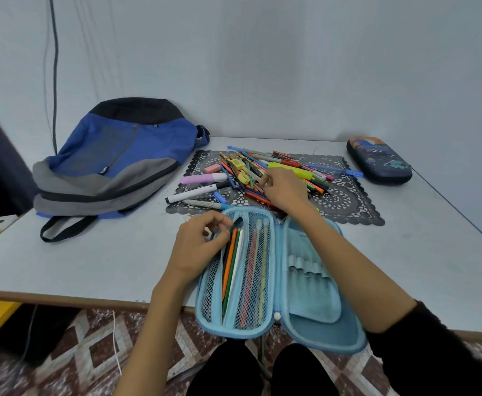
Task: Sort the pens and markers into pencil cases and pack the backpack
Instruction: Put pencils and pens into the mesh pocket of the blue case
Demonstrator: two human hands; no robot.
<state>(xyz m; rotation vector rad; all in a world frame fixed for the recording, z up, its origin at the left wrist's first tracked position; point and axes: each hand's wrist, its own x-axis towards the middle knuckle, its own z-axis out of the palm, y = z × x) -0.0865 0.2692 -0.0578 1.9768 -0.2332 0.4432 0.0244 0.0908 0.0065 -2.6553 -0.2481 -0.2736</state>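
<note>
Head view, near to far: open blue pencil case (314,318) at the table's (91,267) near edge, left hand (196,247) pinching pencils (229,261) in its mesh pocket; right hand (285,190) curled into the mid-table pens (262,170), hold indeterminate (light, stiff, apt to roll, best pinched mid-barrel); backpack (119,161) far left, dark case (379,161) far-right corner.

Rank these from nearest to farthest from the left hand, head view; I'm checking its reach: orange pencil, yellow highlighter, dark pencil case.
1. Orange pencil, in the blue case, beside the left hand.
2. Yellow highlighter, ahead and to the right.
3. Dark pencil case, far right, at the back.
</note>
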